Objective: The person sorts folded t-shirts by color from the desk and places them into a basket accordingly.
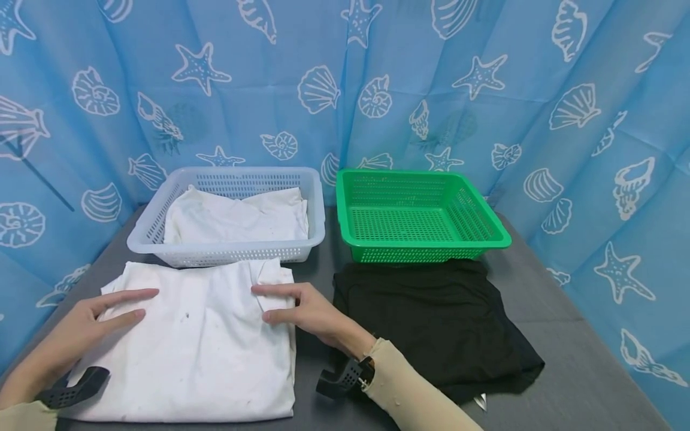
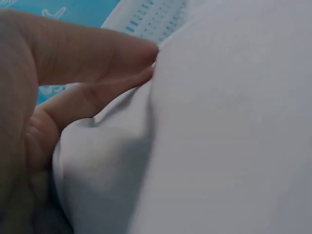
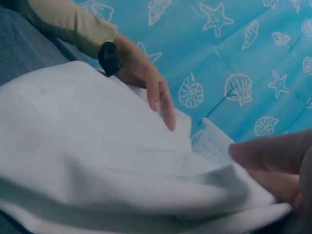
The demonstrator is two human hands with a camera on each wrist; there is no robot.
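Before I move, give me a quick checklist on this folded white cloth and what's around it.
1. Left hand at the folded white cloth's left side: ok.
2. Right hand at its right side: ok.
3. Right hand's grip firm: cannot tell; some fingers are hidden.
4. Surface smooth: not ok; creases show.
5. Black cloth apart from the white: ok, a gap shows.
6. Pale plastic basket unfilled: not ok; white fabric lies inside.

In front of me, two arms [image 1: 417,392] reach forward in beige sleeves [image 1: 390,365]. The left hand [image 1: 88,326] angles inward, forefinger and thumb straight and parted; the right hand [image 1: 309,311] points inward too, forefinger and thumb likewise extended.
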